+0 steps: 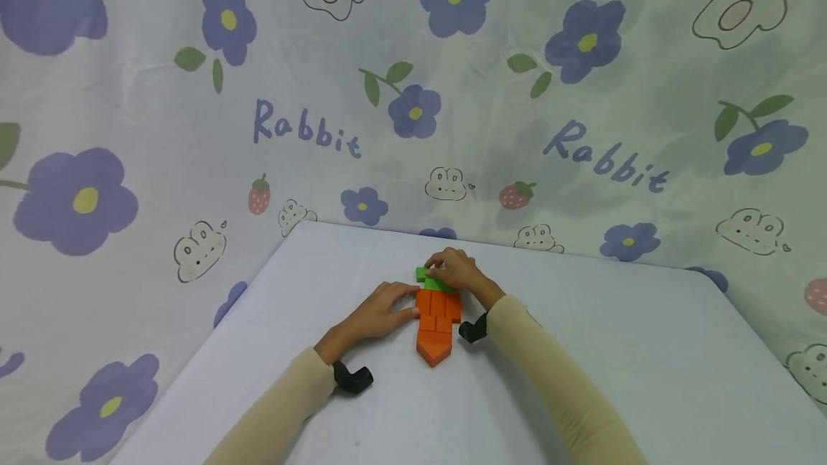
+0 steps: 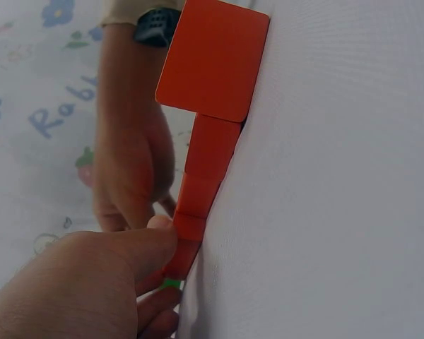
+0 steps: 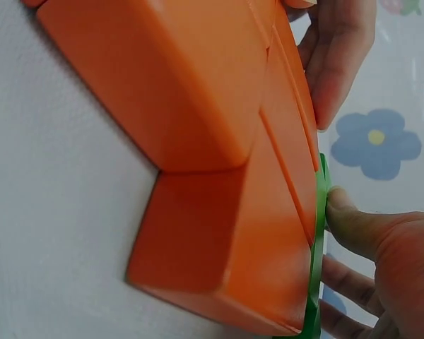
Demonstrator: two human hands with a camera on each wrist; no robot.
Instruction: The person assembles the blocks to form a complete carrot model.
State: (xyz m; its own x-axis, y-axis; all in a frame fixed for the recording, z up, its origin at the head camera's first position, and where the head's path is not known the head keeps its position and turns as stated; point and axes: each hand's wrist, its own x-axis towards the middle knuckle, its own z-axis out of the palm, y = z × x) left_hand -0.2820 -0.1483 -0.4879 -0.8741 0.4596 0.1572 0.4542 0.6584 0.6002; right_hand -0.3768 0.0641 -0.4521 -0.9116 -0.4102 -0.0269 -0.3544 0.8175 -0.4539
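Observation:
Orange blocks lie flat and close together on the white table, forming a carrot-like shape with a pointed near end. Green blocks sit at its far end. My left hand rests along the left side, its thumb and index finger touching the orange blocks. From the far right, my right hand reaches over the top and pinches a green block, mostly covered by its fingers. In the right wrist view, the right thumb touches a green edge beside the orange blocks.
The white tabletop extends around the blocks on both sides. Behind it hangs a cloth printed with flowers and rabbits. A black strap piece is on the left wrist and another on the right.

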